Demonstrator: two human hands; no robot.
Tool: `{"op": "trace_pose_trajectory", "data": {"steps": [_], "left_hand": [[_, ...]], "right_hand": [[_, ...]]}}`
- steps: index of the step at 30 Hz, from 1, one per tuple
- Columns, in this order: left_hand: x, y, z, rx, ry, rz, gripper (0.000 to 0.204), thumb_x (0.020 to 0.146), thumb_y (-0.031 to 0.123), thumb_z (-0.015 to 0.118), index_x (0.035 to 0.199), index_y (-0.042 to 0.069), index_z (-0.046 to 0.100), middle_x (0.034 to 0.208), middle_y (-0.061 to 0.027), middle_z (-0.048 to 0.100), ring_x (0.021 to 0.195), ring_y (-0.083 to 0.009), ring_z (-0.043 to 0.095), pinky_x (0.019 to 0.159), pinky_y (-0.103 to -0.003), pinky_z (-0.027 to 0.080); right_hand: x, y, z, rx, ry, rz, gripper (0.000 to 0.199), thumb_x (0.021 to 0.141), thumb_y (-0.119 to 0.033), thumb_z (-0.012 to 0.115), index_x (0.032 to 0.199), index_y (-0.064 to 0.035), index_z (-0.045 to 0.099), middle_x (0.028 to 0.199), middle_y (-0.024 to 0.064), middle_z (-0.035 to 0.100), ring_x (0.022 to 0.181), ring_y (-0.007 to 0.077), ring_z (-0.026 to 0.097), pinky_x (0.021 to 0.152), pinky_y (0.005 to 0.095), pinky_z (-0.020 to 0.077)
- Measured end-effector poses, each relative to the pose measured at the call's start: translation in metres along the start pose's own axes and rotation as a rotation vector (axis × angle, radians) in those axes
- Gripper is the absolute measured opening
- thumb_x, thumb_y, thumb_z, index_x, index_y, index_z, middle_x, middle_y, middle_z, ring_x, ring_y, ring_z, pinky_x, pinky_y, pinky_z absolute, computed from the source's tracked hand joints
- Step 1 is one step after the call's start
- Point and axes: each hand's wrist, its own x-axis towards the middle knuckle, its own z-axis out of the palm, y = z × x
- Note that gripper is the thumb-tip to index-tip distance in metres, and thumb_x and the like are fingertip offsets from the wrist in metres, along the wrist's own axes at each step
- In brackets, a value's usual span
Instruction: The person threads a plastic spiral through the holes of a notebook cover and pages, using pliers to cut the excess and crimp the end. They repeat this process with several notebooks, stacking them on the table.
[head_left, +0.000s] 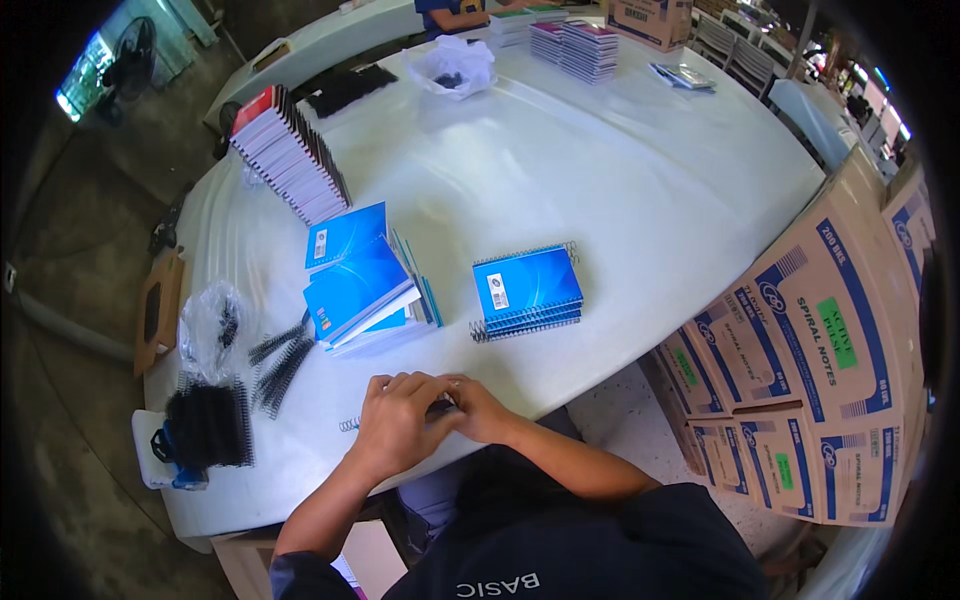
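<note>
I've got my bare left hand [400, 425] and bare right hand [482, 411] curled together by the white table [650, 200] edge, can't tell what they're pinching. Thin dark wire coil [349, 425] pokes out left; glossy blue spiral notebooks [530, 282] sit farther out.

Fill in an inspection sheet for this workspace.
Surface: glossy white table.
Job's things: stacked blue-covered spiral notebooks; leaning pile of blue-covered paper blocks; loose black spiral coils.
Clutter: clear plastic bag; crumpled white plastic bag.
Hands: left hand and right hand together at the near edge, item between mostly hidden; thin spiral coil protrudes beside the left.
Cables: nothing seen.
Surroundings: stacked brown cardboard boxes right; another person across.
</note>
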Motion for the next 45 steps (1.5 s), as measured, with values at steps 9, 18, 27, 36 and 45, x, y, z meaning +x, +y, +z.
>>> {"op": "trace_pose_trajectory", "data": {"steps": [9, 18, 27, 36, 45], "left_hand": [[-0.003, 0.004, 0.000, 0.104, 0.017, -0.021, 0.013, 0.074, 0.012, 0.070, 0.086, 0.008, 0.066, 0.078, -0.0059, 0.064, 0.076, -0.0241, 0.060, 0.075, -0.036, 0.039], [0.028, 0.030, 0.008, -0.377, 0.103, -0.035, 0.015, 0.075, 0.010, 0.073, 0.083, 0.003, 0.064, 0.081, -0.0100, 0.063, 0.078, -0.0235, 0.062, 0.070, -0.033, 0.047], [0.032, 0.018, 0.004, -0.533, 0.059, 0.085, 0.021, 0.080, 0.015, 0.068, 0.096, 0.001, 0.063, 0.087, -0.0124, 0.061, 0.077, -0.0295, 0.059, 0.069, -0.035, 0.046], [0.025, 0.021, -0.003, -0.553, 0.084, 0.049, 0.014, 0.081, 0.009, 0.066, 0.092, 0.000, 0.066, 0.084, -0.0147, 0.064, 0.075, -0.0308, 0.061, 0.068, -0.035, 0.047], [0.025, 0.029, -0.005, -0.573, -0.005, -0.288, 0.021, 0.069, 0.007, 0.078, 0.084, 0.001, 0.065, 0.076, -0.0092, 0.060, 0.076, -0.0231, 0.059, 0.072, -0.034, 0.046]], "right_hand": [[-0.014, -0.016, -0.010, -0.072, -0.118, 0.023, 0.018, 0.080, -0.021, 0.066, 0.088, -0.0049, 0.063, 0.086, 0.0160, 0.061, 0.087, 0.0347, 0.057, 0.079, 0.0427, 0.0422], [-0.022, -0.061, -0.064, 0.014, 0.105, -0.050, 0.014, 0.080, -0.013, 0.066, 0.083, -0.0015, 0.058, 0.077, 0.0194, 0.060, 0.074, 0.0392, 0.057, 0.065, 0.0430, 0.0436], [-0.016, -0.086, -0.078, -0.065, 0.078, -0.020, 0.018, 0.084, -0.018, 0.064, 0.090, -0.0009, 0.060, 0.080, 0.0200, 0.062, 0.075, 0.0396, 0.059, 0.065, 0.0416, 0.0451], [-0.009, -0.079, -0.068, -0.166, 0.068, -0.100, 0.021, 0.082, -0.021, 0.066, 0.091, -0.0033, 0.063, 0.072, 0.0188, 0.060, 0.070, 0.0375, 0.058, 0.064, 0.0438, 0.0426], [-0.022, -0.076, -0.067, -0.295, 0.053, -0.093, 0.020, 0.080, -0.021, 0.067, 0.087, -0.0022, 0.064, 0.074, 0.0188, 0.061, 0.074, 0.0381, 0.057, 0.068, 0.0449, 0.0428]]}}
